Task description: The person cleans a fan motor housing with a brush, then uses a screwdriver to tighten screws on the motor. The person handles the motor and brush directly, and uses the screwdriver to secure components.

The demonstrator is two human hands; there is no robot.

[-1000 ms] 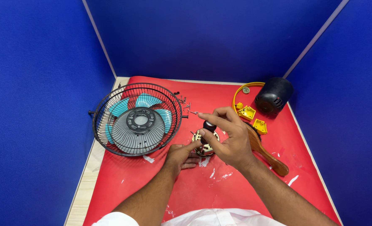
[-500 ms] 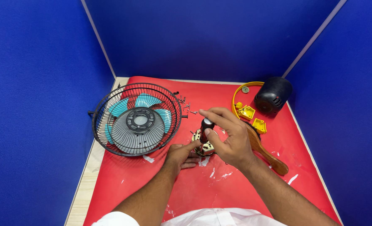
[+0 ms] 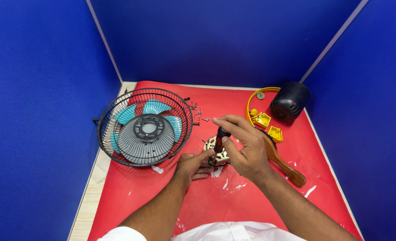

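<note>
A small fan motor point(image 3: 217, 154) of bare metal sits on the red mat point(image 3: 171, 196) near the middle. My left hand point(image 3: 192, 166) lies flat beside it, fingers touching its base. My right hand point(image 3: 245, 145) grips a screwdriver point(image 3: 219, 137) with a dark red-and-black handle, held upright with its tip down on the motor. A black wire fan cage point(image 3: 144, 127) holding teal blades lies to the left of the motor.
Several small screws point(image 3: 195, 109) lie scattered behind the cage. At the back right stand a black motor cover point(image 3: 290, 101), a yellow ring point(image 3: 251, 100) and two yellow brackets point(image 3: 269, 127). A wooden handle point(image 3: 282, 163) lies right of my right hand. Blue walls enclose the table.
My right hand has shifted slightly on the screwdriver handle, fingers curling over its top. My left hand stays by the motor.
</note>
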